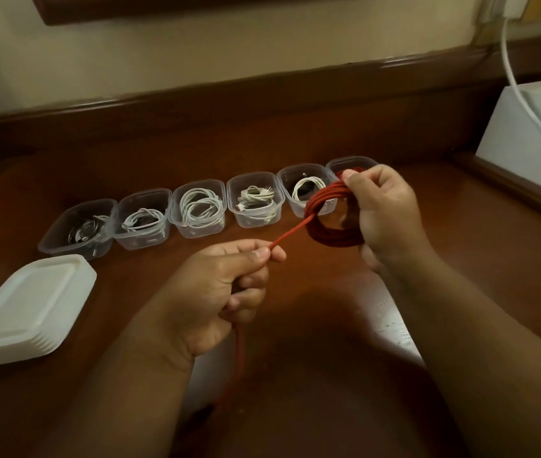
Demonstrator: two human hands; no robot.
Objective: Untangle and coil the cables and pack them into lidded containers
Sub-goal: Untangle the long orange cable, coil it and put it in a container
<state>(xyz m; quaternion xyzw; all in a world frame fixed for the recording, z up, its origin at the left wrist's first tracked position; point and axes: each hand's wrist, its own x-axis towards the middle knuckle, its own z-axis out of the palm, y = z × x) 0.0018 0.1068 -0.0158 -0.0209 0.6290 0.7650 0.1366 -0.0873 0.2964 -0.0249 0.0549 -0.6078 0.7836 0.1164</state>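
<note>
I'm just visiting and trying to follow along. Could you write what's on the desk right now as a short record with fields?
activity: coiling a red cable
right hand: grips the finished loops
left hand: pinches the loose strand, which runs down off the desk edge
containers: six clear tubs in a row, all uncovered
contents: five hold coiled cables; the rightmost tub is mostly hidden behind the red coil
lids: white stack, near left on the wooden desk
</note>
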